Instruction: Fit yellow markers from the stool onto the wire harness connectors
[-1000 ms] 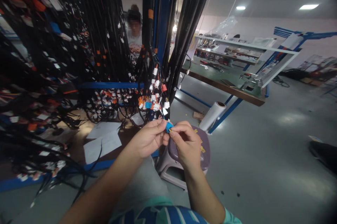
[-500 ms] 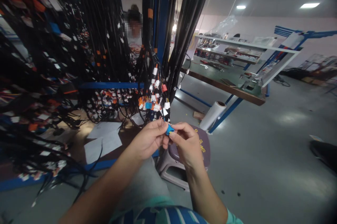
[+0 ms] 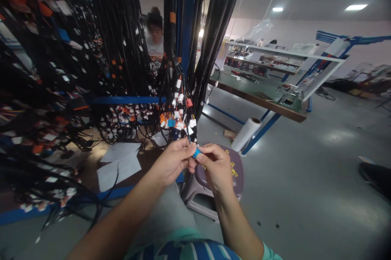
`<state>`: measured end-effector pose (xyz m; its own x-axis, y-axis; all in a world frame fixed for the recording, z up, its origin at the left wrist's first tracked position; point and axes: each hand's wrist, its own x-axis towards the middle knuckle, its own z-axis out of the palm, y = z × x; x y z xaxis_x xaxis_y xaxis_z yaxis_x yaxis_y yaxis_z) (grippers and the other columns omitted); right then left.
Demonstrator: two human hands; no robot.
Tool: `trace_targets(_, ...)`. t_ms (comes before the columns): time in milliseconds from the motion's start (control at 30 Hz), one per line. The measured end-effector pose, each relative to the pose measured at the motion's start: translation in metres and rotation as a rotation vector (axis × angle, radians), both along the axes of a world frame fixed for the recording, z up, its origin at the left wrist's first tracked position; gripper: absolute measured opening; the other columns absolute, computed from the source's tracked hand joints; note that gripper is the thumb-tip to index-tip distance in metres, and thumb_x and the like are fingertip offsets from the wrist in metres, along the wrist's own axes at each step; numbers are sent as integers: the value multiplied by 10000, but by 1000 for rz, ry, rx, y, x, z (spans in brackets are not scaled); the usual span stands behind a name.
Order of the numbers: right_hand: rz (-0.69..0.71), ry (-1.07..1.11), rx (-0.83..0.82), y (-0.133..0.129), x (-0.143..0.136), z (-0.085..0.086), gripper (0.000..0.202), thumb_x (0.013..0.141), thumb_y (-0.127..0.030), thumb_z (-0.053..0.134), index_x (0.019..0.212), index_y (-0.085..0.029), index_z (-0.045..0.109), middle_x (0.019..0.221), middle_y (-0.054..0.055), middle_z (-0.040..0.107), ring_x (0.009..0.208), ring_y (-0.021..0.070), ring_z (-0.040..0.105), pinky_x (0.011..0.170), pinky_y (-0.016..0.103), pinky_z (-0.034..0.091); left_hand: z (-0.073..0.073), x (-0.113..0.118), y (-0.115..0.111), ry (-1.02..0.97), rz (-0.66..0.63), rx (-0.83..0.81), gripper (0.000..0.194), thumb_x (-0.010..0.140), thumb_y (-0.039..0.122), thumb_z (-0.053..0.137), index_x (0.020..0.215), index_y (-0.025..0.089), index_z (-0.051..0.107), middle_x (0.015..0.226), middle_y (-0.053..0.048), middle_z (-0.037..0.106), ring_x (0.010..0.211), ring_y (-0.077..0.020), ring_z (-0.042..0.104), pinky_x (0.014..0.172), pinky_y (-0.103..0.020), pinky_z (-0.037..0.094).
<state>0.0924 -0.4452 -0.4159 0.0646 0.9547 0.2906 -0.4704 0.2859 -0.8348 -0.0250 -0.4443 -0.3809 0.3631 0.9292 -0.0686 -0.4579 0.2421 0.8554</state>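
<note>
A small blue connector (image 3: 196,153) is pinched between my two hands, above a stool. My left hand (image 3: 177,160) grips its left side with thumb and fingers. On the right side, my right hand (image 3: 216,165) holds it between thumb and index finger. A thin wire runs up from the connector toward a hanging bundle of white connectors (image 3: 180,99). Another blue connector (image 3: 171,122) hangs in that bundle beside orange ones. Yellow pieces (image 3: 233,170) lie on the purple stool (image 3: 240,184).
Black cable bundles (image 3: 116,27) hang from a blue frame (image 3: 187,15). White papers (image 3: 119,166) lie at lower left. A workbench (image 3: 259,99) and a roll of film (image 3: 247,134) stand to the right. A person (image 3: 155,34) is behind the cables.
Both hands remain in nearly the same place. The blue connector has turned slightly between the fingers, and the yellow spot at its lower edge no longer shows.
</note>
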Motion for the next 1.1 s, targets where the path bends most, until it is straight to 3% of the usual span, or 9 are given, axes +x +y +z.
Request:
trace_targets(200,162,-16,-46,11,13,3,191,625,-363,769,724,-211,710,598,-25,618,477,78,547,476,211,449,-3,-3,0,91,-24,-1,409,581,447,765,662,133,517,483,20,536,352,-57,445,336,-166,377)
trace_targets(433,-161,-246,-7,65,21,-6,253,658,-389,696,829,-202,675,724,-8,639,627,105,549,631,258,455,3,5,-9,500,82,119,247,731,401,568,701,181,461,409,65,444,376,-68,397,392,-166,317)
trace_targets(600,-232,-420,99,111,19,5,406,673,-495,632,948,-196,628,1014,65,654,952,196,583,881,370,441,23,1,-28,732,-30,227,135,753,308,474,702,184,475,480,63,413,464,-92,413,455,-200,308)
trace_targets(733,-24,-438,134,129,10,42,587,701,-658,531,1069,-206,599,1164,93,616,1084,232,560,914,388,442,30,-1,-39,917,-76,382,121,729,244,470,630,178,449,533,52,378,509,-91,350,477,-227,228)
trace_targets(833,269,-421,113,130,-5,73,631,715,-717,466,1068,-210,596,1021,84,673,957,228,624,808,371,493,29,3,-41,1044,-51,467,206,737,221,475,575,181,354,544,48,354,525,-92,333,503,-244,214)
trace_targets(933,419,-425,59,124,-19,95,456,678,-534,655,982,-198,606,808,34,685,709,170,640,648,314,502,23,4,-43,1132,-5,530,267,761,228,479,567,183,301,561,40,364,548,-99,357,529,-250,232)
trace_targets(1000,451,-403,21,121,-25,103,374,615,-348,730,926,-176,616,710,3,668,589,124,601,571,268,480,19,-4,-45,1133,-32,554,228,781,272,490,599,181,387,588,29,426,575,-111,407,550,-245,275)
trace_targets(1067,473,-354,-24,118,-27,107,336,581,-277,715,882,-153,631,653,-6,652,526,100,566,515,238,452,16,-18,-45,1039,-57,509,179,774,353,531,775,175,535,683,8,537,603,-123,478,562,-238,335)
trace_targets(1100,485,-328,-40,117,-26,108,328,574,-270,700,871,-145,637,638,-6,647,509,94,554,493,228,439,15,-28,-43,971,-22,462,262,761,392,551,907,175,566,749,-7,582,612,-128,509,563,-238,366)
